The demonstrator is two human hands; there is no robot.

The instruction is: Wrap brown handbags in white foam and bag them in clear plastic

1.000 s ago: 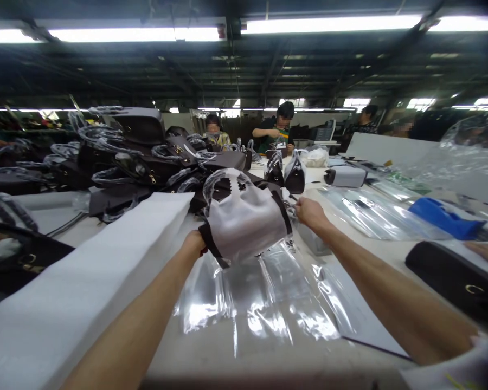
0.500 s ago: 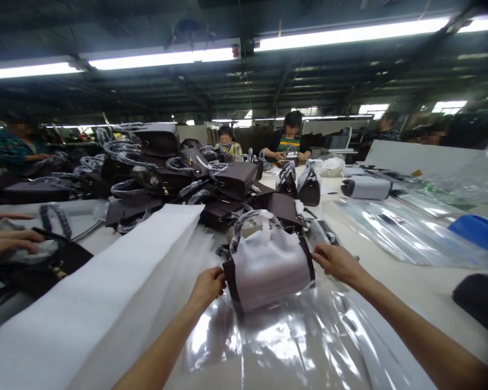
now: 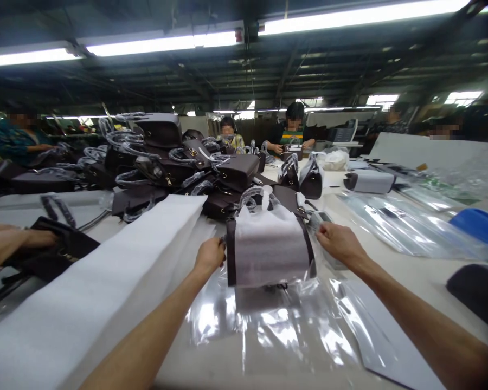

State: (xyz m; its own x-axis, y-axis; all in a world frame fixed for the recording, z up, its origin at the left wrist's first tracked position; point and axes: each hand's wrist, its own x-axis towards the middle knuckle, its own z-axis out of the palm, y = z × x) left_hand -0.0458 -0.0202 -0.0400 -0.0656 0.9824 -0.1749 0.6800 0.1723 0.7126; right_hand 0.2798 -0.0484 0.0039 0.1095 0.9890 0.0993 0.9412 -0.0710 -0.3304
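A dark brown handbag [image 3: 270,246] sits in front of me, its middle wrapped in a thin white sheet and its handles in clear film. The mouth of a clear plastic bag [image 3: 264,336] is around the handbag's lower part; the rest lies flat towards me. My left hand [image 3: 210,255] is closed at the handbag's left side, pinching the plastic bag's edge. On the other side my right hand [image 3: 336,244] is closed on the plastic too, a little apart from the handbag. The fingertips' exact hold is hard to make out.
Brown handbags [image 3: 158,162] are heaped behind. A stack of white foam sheets [image 3: 106,287] lies left, clear plastic bags [image 3: 406,227] right, near a blue item [image 3: 477,230]. A co-worker's hand [image 3: 36,238] touches a dark bag at far left. Other people stand across the table.
The handbag now stands more upright and slightly farther off. Both my hands have moved up, the right one outward from its side. The co-worker's hands at left have shifted on their bag.
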